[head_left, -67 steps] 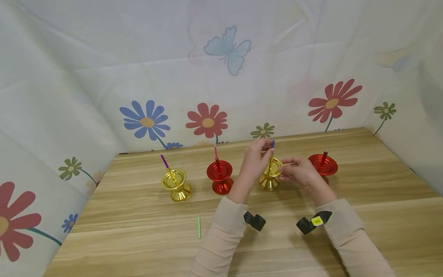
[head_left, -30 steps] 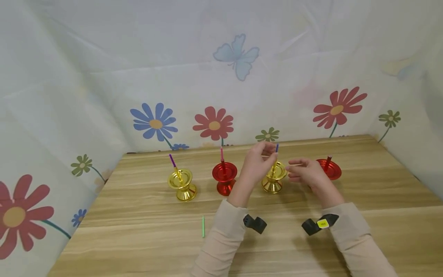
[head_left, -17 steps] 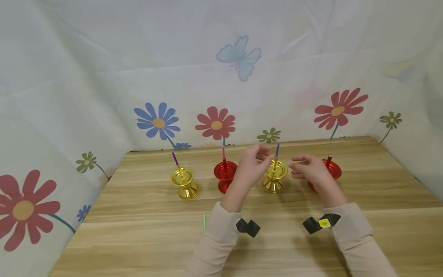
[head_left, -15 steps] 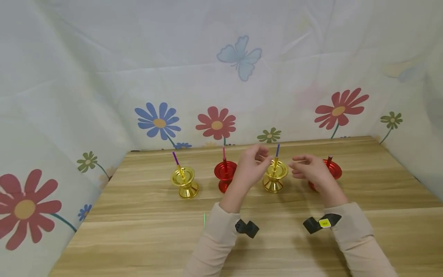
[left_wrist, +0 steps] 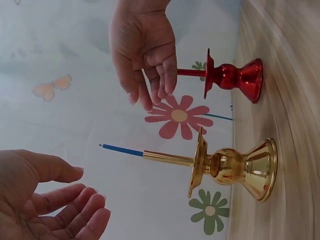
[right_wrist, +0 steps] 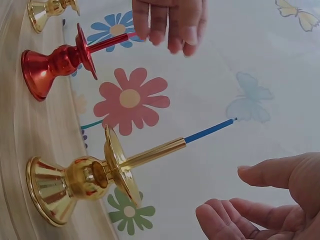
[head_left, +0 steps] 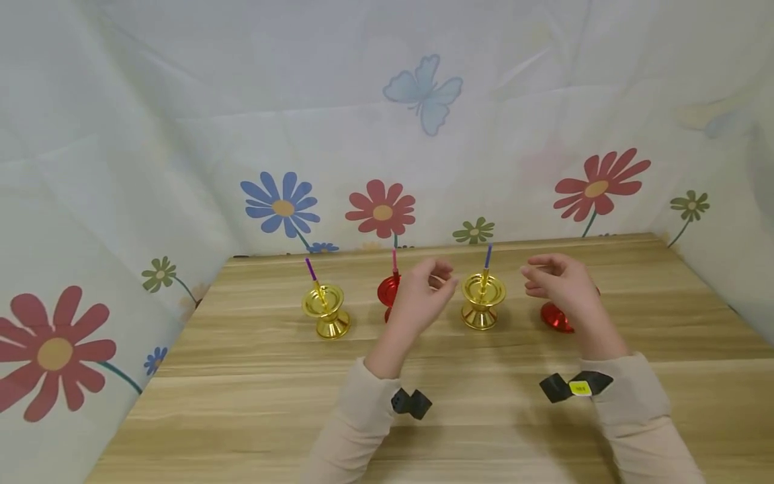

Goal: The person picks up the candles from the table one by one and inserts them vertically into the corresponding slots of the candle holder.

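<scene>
A gold candle holder [head_left: 482, 296] with a blue candle [head_left: 488, 256] standing in its tube is between my two hands, touched by neither. My left hand [head_left: 421, 294] hovers to its left, fingers loosely bent and holding nothing, and partly covers a red candle holder [head_left: 387, 290] with a pink candle [head_left: 395, 261]. To the right hovers my right hand [head_left: 562, 282], also holding nothing, in front of a second red candle holder [head_left: 556, 317]. That holder's tube [left_wrist: 190, 73] shows no candle in the left wrist view, though the hand hides its end.
Farther left, another gold candle holder [head_left: 326, 310] bears a tilted purple candle [head_left: 311, 269]. All the holders stand in a row on the wooden table [head_left: 254, 403]. Behind the table hangs a white cloth [head_left: 290, 87] printed with flowers and a butterfly.
Both hands have drawn away from the middle gold holder, left hand leftward and right hand rightward. The left fingers have let go of the blue candle. The green candle is now out of sight.
</scene>
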`<state>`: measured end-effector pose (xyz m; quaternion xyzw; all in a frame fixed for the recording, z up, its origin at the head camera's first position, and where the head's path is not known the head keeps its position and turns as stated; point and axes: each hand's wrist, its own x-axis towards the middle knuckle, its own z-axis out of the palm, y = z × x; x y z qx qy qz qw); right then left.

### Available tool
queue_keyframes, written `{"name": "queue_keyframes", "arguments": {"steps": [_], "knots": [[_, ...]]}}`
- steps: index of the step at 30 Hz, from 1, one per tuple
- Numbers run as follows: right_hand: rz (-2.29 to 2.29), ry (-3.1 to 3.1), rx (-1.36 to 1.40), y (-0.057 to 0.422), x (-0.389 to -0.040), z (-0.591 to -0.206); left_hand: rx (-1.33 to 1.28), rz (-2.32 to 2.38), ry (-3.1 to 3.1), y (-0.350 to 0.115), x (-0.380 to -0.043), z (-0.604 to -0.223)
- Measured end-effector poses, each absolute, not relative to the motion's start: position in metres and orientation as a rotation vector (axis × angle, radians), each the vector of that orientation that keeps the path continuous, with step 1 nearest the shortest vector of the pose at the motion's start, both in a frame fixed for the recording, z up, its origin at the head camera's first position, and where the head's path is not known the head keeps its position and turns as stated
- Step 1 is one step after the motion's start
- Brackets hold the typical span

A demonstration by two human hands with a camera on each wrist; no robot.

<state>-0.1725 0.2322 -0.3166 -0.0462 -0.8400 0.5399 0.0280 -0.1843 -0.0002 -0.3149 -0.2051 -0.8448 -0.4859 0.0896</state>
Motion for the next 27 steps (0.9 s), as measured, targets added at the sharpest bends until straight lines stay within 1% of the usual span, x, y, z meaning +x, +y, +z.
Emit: {"name": "queue_keyframes", "arguments": {"steps": [7, 15, 21, 27], "knots": [[1.619, -2.604, -0.104, 0.240, -0.167, -0.313, -0.531, -1.292, -2.585, -0.018, -0.175, -0.313], [1.659, -2.538, -0.127, 0.263, -0.168, -0.314, -0.461, -1.101, -2.720, -0.041, -0.169, -0.308], [1.584, -2.533, -0.146, 0.270, -0.156, -0.305, -0.395, -1.016, -2.792, -0.058, -0.166, -0.314], [1.549, -2.503, -0.193, 0.280, -0.151, -0.304, -0.332, -0.938, -2.847, -0.073, -0.164, -0.321]]}}
